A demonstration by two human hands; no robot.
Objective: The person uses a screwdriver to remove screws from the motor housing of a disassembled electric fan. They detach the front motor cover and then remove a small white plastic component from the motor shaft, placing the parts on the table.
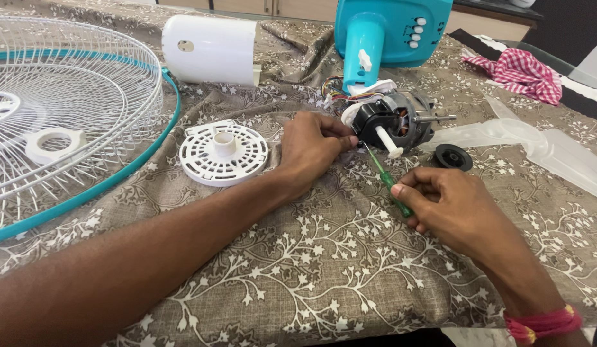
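Note:
A fan motor (pixel 401 121) with a black housing, a white knob shaft and coloured wires lies on the patterned cloth, joined to a teal fan stand (pixel 382 32). My left hand (pixel 311 149) rests beside the motor, its fingertips pinching at the motor's left side by the screwdriver tip. My right hand (pixel 449 207) grips a small green screwdriver (pixel 388 183), whose tip points up-left to the motor's base.
A round white vented cover (pixel 224 153) lies left of my left hand. Farther left sits a white wire fan guard with a teal rim (pixel 67 109). A white motor casing (pixel 211 50), a black cap (pixel 454 157), clear fan blades (pixel 542 144) and a red checked cloth (pixel 520 74) surround the motor.

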